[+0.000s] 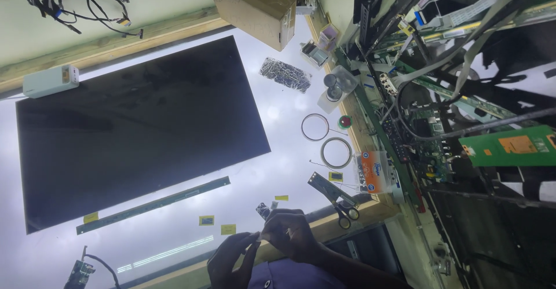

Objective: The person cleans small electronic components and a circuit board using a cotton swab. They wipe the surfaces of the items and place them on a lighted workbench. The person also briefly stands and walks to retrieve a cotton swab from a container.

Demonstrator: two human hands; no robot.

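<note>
At the bottom edge, over the wooden table rim, my two hands meet. My right hand [292, 237] is curled, and its fingertips pinch a small thin piece [259, 240]. My left hand [231, 260] has long fingers raised to the same piece. What the piece is stays too small to tell. Just above the hands lie a small dark chip [263, 210] and yellow tape tabs [228, 229]. A large dark display panel [139, 127] lies flat on the lit white table [278, 173]. A thin green circuit strip [152, 205] lies along its near edge.
Scissors [346, 209] and a metal bracket lie right of my hands. Beyond are two tape rings [316, 127], an orange-white packet [373, 172] and a bag of screws [284, 75]. A cardboard box [252, 8] stands at the top. Circuit boards and cables [440, 121] crowd the right side.
</note>
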